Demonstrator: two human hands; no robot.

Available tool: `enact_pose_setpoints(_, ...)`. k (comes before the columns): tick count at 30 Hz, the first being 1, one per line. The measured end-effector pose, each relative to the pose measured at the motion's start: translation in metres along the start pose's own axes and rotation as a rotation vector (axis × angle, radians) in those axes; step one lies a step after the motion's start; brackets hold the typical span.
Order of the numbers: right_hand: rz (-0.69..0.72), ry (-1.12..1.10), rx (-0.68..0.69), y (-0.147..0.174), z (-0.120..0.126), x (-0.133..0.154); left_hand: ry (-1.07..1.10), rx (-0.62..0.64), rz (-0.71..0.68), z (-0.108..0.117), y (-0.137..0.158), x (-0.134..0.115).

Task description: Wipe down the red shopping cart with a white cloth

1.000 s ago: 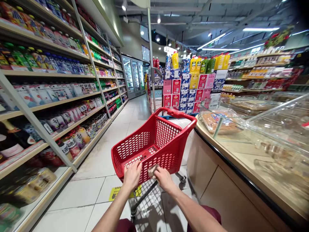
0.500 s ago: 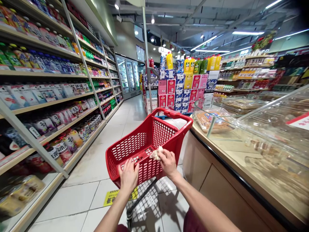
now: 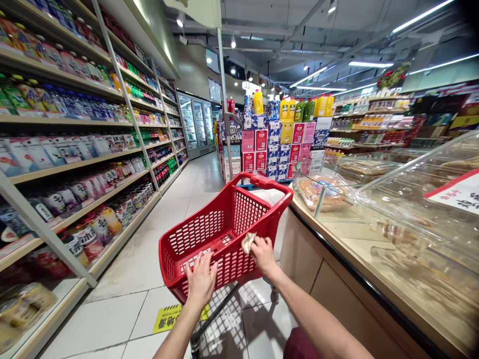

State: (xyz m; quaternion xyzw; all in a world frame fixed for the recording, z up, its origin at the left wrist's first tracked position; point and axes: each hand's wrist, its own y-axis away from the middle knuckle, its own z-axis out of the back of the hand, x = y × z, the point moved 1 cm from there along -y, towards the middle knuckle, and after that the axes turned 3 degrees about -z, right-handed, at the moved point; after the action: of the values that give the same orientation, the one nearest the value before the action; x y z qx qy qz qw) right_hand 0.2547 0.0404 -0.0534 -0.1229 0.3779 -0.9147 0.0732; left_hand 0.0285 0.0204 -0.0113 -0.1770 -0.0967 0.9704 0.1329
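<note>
Pinching crumpled pale cloth, slotted red plastic cart

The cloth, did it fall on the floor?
No, the right grip holds the cloth up at the side of the red cart.

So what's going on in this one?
A person is at a red shopping cart in a store aisle. Their right hand pinches what looks like a crumpled pale cloth at the cart's near side, by the rim. The left hand, fingers spread, appears to rest on that same side. Shelves of drinks line the left, a counter with glass panels stands to the right, and stacked boxes are beyond the cart.
</note>
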Motion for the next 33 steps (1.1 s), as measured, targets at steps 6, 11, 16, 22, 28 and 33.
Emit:
enact_pose_setpoints(6, -0.029, -0.006, -0.166, -0.014, 0.015, -0.021, -0.019, -0.048, -0.001, -0.002, 0.000, 0.004)
enact_pose_setpoints(11, 0.054, 0.064, -0.004, -0.014, 0.018, -0.033, -0.059, -0.074, -0.007, -0.005, 0.001, 0.005)
enact_pose_setpoints(16, -0.114, 0.116, -0.232, -0.036, 0.042, -0.062, -0.083, -0.085, -0.026, -0.006, 0.001, 0.007)
enact_pose_setpoints(22, -0.049, 0.202, 0.012, -0.018, 0.038, -0.081, -0.063, -0.069, -0.018, -0.006, 0.000, 0.009)
enact_pose_setpoints(28, -0.199, 0.235, -0.205, -0.052, 0.062, -0.105, -0.051, -0.090, -0.023, -0.002, 0.000, 0.007)
enact_pose_setpoints(33, -0.129, 0.237, -0.093, -0.056, 0.059, -0.096, -0.040, -0.086, -0.029, -0.006, 0.000, 0.013)
